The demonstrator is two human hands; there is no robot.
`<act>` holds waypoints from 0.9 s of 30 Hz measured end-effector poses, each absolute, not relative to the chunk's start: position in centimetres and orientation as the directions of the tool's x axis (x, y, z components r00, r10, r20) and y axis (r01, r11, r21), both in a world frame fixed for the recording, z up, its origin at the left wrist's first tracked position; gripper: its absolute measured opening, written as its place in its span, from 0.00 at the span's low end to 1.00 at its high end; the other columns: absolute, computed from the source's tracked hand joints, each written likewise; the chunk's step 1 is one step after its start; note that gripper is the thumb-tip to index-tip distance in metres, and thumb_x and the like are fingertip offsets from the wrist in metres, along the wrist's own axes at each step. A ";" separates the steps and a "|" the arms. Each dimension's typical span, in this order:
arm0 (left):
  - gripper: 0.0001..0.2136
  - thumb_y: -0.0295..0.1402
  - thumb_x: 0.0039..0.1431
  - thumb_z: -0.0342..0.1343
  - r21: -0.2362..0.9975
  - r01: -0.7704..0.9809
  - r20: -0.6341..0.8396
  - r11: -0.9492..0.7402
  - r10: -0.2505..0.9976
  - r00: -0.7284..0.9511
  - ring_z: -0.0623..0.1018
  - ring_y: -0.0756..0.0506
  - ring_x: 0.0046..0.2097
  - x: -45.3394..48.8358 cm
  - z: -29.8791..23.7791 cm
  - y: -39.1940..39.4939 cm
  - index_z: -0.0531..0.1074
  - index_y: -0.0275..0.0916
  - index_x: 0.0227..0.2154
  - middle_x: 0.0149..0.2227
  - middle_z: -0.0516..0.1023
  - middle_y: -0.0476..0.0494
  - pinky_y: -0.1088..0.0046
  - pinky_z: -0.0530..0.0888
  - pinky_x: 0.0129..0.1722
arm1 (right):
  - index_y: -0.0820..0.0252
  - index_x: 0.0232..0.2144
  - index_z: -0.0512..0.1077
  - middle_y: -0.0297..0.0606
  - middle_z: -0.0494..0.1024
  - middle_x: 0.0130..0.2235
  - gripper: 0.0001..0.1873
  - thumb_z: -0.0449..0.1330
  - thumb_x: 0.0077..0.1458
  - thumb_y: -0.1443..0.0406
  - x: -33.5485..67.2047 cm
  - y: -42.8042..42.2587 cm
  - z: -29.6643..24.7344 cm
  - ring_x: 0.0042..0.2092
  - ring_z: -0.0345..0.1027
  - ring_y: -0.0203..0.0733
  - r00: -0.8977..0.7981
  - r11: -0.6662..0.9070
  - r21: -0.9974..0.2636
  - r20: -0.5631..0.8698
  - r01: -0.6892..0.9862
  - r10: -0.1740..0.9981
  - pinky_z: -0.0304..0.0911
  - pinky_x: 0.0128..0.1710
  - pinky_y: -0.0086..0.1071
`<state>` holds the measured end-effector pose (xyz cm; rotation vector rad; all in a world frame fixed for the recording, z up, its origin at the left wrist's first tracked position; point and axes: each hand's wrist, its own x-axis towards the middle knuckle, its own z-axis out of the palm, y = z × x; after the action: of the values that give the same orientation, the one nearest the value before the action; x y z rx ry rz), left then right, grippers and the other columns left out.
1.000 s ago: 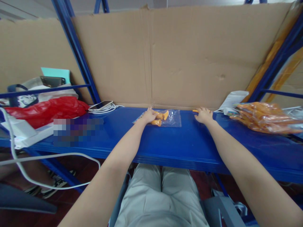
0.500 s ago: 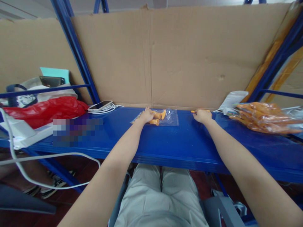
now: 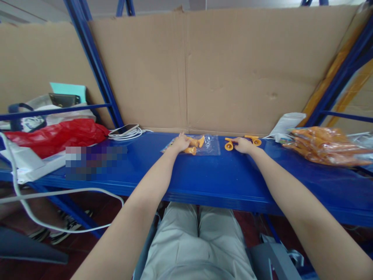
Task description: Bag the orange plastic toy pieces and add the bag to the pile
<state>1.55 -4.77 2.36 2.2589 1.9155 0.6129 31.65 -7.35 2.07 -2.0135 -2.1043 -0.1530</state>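
Note:
A small clear plastic bag [image 3: 208, 144] with several orange plastic parts inside lies on the blue shelf [image 3: 204, 175] near the cardboard backing. My left hand [image 3: 181, 143] rests on the bag's left end, fingers curled down on it. My right hand [image 3: 242, 145] is just right of the bag, fingers closed on an orange plastic part [image 3: 229, 146] whose round end points toward the bag. A second orange part [image 3: 253, 139] lies behind that hand.
A big bag of orange parts [image 3: 326, 146] and a white pouch [image 3: 287, 122] sit at the right. A phone on a white cable [image 3: 125, 131], a red bag [image 3: 55, 136] and white items lie at the left. Cardboard [image 3: 233, 70] closes the back.
My right hand has slid left toward the clear bag with an orange part in it, and a second orange part now shows behind it. The left hand has stayed on the bag.

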 end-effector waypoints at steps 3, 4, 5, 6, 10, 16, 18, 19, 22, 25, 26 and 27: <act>0.11 0.33 0.65 0.46 0.352 0.916 0.227 -0.191 0.967 0.114 0.67 0.38 0.64 1.6 2.4 -4.9 0.72 0.36 0.42 0.68 0.58 0.33 0.65 0.65 0.61 | 0.59 0.58 0.71 0.49 0.71 0.60 0.27 0.53 0.56 0.70 30.8 -7.7 2.2 0.60 0.65 0.55 -0.023 0.032 -0.039 0.196 0.999 0.980 0.63 0.56 0.49; 0.11 0.33 0.66 0.46 0.352 0.916 0.225 -0.191 0.968 0.115 0.67 0.38 0.65 1.6 2.5 -4.9 0.72 0.36 0.42 0.69 0.57 0.33 0.65 0.64 0.62 | 0.59 0.58 0.70 0.49 0.69 0.62 0.27 0.52 0.57 0.69 30.5 -7.8 2.3 0.61 0.63 0.56 -0.033 0.039 -0.026 0.203 0.999 0.979 0.62 0.57 0.52; 0.12 0.33 0.66 0.45 0.351 0.916 0.223 -0.193 0.968 0.118 0.66 0.38 0.65 1.6 2.5 -4.9 0.72 0.35 0.42 0.69 0.56 0.33 0.65 0.63 0.62 | 0.57 0.60 0.68 0.48 0.66 0.63 0.27 0.51 0.58 0.69 30.3 -7.9 2.3 0.62 0.61 0.57 -0.045 0.050 -0.016 0.205 0.999 0.978 0.60 0.57 0.55; 0.12 0.32 0.66 0.45 0.349 0.916 0.223 -0.197 0.967 0.124 0.65 0.38 0.66 1.6 2.5 -4.9 0.72 0.35 0.41 0.69 0.55 0.32 0.65 0.63 0.63 | 0.55 0.61 0.67 0.46 0.65 0.65 0.28 0.50 0.59 0.69 30.1 -8.1 2.3 0.63 0.59 0.57 -0.057 0.060 -0.010 0.199 0.998 0.978 0.59 0.58 0.56; 0.11 0.31 0.66 0.46 0.351 0.909 0.237 -0.226 0.960 0.148 0.61 0.38 0.68 1.5 2.4 -4.8 0.73 0.34 0.41 0.69 0.56 0.30 0.64 0.61 0.64 | 0.54 0.62 0.66 0.43 0.66 0.64 0.28 0.48 0.60 0.70 29.9 -8.6 2.7 0.64 0.58 0.55 -0.059 0.059 0.007 0.141 0.998 0.988 0.57 0.59 0.56; 0.11 0.31 0.65 0.47 0.351 0.908 0.262 -0.226 0.955 0.137 0.57 0.39 0.70 1.4 2.2 -4.4 0.74 0.35 0.41 0.68 0.58 0.32 0.64 0.58 0.66 | 0.56 0.57 0.70 0.49 0.68 0.62 0.26 0.49 0.59 0.71 29.4 -9.2 3.4 0.63 0.59 0.56 -0.038 0.025 0.081 0.166 0.996 0.985 0.56 0.59 0.54; 0.11 0.32 0.65 0.46 0.339 0.914 0.256 -0.222 0.957 0.137 0.57 0.40 0.70 1.4 2.1 -4.3 0.73 0.35 0.42 0.68 0.59 0.33 0.65 0.58 0.66 | 0.56 0.58 0.70 0.50 0.69 0.61 0.25 0.49 0.60 0.70 29.3 -9.4 3.5 0.63 0.59 0.55 -0.026 0.009 0.103 0.165 0.995 0.986 0.56 0.59 0.53; 0.12 0.32 0.65 0.46 0.334 0.916 0.254 -0.221 0.957 0.138 0.58 0.40 0.69 1.4 2.1 -4.3 0.73 0.35 0.43 0.68 0.60 0.34 0.66 0.59 0.65 | 0.56 0.59 0.69 0.50 0.69 0.61 0.26 0.49 0.60 0.69 29.3 -9.5 3.5 0.62 0.60 0.55 -0.018 0.000 0.112 0.164 0.994 0.986 0.56 0.59 0.53; 0.13 0.32 0.66 0.46 0.325 0.920 0.250 -0.221 0.958 0.142 0.60 0.41 0.69 1.4 2.1 -4.2 0.72 0.35 0.45 0.68 0.60 0.34 0.67 0.61 0.64 | 0.58 0.58 0.69 0.50 0.69 0.60 0.24 0.48 0.61 0.69 29.2 -9.6 3.7 0.62 0.60 0.54 -0.002 -0.019 0.129 0.157 0.991 0.988 0.57 0.58 0.51; 0.13 0.32 0.66 0.45 0.321 0.922 0.236 -0.218 0.961 0.145 0.60 0.41 0.69 1.3 2.1 -4.3 0.72 0.34 0.45 0.69 0.56 0.34 0.67 0.61 0.64 | 0.60 0.55 0.72 0.52 0.70 0.59 0.21 0.49 0.62 0.67 29.1 -9.7 3.8 0.61 0.61 0.55 0.014 -0.035 0.138 0.153 0.990 0.988 0.57 0.58 0.50; 0.13 0.32 0.66 0.44 0.319 0.922 0.234 -0.217 0.961 0.146 0.59 0.41 0.69 1.3 2.1 -4.3 0.72 0.34 0.45 0.69 0.56 0.34 0.67 0.61 0.64 | 0.61 0.54 0.72 0.53 0.70 0.58 0.20 0.50 0.62 0.66 29.1 -9.7 3.9 0.61 0.62 0.55 0.017 -0.039 0.142 0.154 0.989 0.988 0.58 0.57 0.49; 0.13 0.32 0.67 0.44 0.318 0.923 0.234 -0.217 0.961 0.145 0.57 0.41 0.70 1.3 2.1 -4.3 0.73 0.34 0.44 0.69 0.56 0.34 0.67 0.60 0.64 | 0.61 0.53 0.73 0.53 0.71 0.57 0.20 0.51 0.62 0.65 29.1 -9.8 3.9 0.60 0.62 0.55 0.020 -0.043 0.145 0.156 0.988 0.988 0.58 0.57 0.49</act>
<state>1.35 -4.32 2.10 2.3007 1.9012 0.5960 29.07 -9.77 3.89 -2.2405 -2.1708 -0.3359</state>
